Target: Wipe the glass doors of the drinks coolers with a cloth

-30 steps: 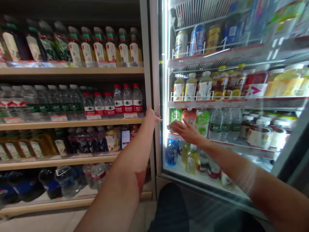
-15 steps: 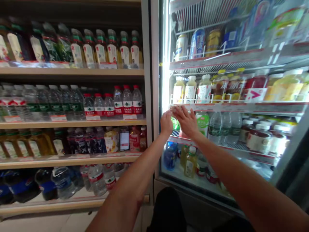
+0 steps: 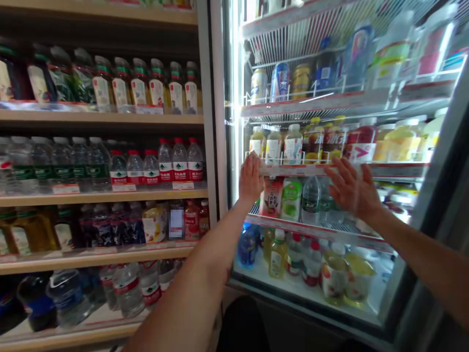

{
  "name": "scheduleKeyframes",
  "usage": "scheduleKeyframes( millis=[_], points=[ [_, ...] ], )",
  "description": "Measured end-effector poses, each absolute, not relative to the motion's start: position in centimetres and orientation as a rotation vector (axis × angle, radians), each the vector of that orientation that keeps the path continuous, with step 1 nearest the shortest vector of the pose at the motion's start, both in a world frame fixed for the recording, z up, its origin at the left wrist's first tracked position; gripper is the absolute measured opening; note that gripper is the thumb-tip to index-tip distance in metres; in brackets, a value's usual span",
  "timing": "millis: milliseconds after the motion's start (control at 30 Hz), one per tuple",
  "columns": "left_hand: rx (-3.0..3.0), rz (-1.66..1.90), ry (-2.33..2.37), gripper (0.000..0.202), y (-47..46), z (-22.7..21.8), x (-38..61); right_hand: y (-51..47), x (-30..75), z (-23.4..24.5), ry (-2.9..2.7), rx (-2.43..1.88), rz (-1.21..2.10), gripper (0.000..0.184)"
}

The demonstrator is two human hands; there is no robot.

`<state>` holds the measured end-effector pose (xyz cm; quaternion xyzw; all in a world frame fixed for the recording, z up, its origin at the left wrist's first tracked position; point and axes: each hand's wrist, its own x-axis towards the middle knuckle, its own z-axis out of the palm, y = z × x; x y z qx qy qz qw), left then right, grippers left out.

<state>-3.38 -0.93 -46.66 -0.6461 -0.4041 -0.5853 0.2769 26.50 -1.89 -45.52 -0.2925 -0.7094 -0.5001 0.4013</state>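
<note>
Both my arms reach into a lit drinks cooler. My left hand (image 3: 251, 178) is raised at the left end of the middle shelf, back towards me, fingers stretched up against the price rail (image 3: 304, 170). It covers whatever stands behind it. Beside it stand a red-labelled drink (image 3: 271, 198), a green-labelled drink (image 3: 291, 199) and a clear water bottle (image 3: 311, 198). My right hand (image 3: 353, 188) hovers further right in front of the water bottles, fingers spread, slightly blurred, holding nothing.
The cooler's glass door (image 3: 436, 195) stands open at the right. Bottles and jars fill the cooler's bottom shelf (image 3: 311, 293). Wooden shelves (image 3: 110, 196) on the left carry rows of water and tea bottles. A dark trouser leg shows at the bottom.
My right hand has swung from beside the left hand to the right along the middle shelf. My left hand rose slightly to the rail. The view shifted right and upward.
</note>
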Motion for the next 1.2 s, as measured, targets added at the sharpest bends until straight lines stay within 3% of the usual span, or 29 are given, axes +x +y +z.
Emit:
scheduleKeyframes(
  millis=[133, 333, 533, 700, 867, 1100, 1200],
  points=[
    [-1.440, -1.695, -1.099, 0.054, 0.3, -45.7, -3.4, -2.3, 26.5, -46.2, -1.824, -0.855, -1.232, 0.052],
    [-1.813, -1.104, -0.749, 0.041, 0.4, -46.4, -2.7, -2.3, 26.1, -46.2, -1.816, -0.876, -1.224, 0.063],
    [-1.304, -1.583, -1.038, 0.055, 0.8, -47.6, -6.3, -2.5, 25.4, -46.5, -1.777, -0.930, -1.210, 0.065],
    [-1.662, -1.102, -0.859, 0.050, 0.6, -49.1, -5.3, -2.6, 25.1, -46.6, -1.767, -0.948, -1.201, 0.066],
    [-1.268, -1.403, -1.088, 0.058, -0.4, -49.9, -7.5, -2.6, 24.8, -46.6, -1.761, -0.965, -1.214, 0.062],
    [-1.677, -1.012, -0.711, 0.055, -0.1, -51.7, -3.1, -2.8, 24.5, -46.7, -1.743, -1.018, -1.204, 0.054],
    [-1.420, -1.336, -0.911, 0.052, 0.3, -49.5, -3.9, -3.0, 24.6, -46.8, -1.762, -1.007, -1.222, 0.052]
  ],
)
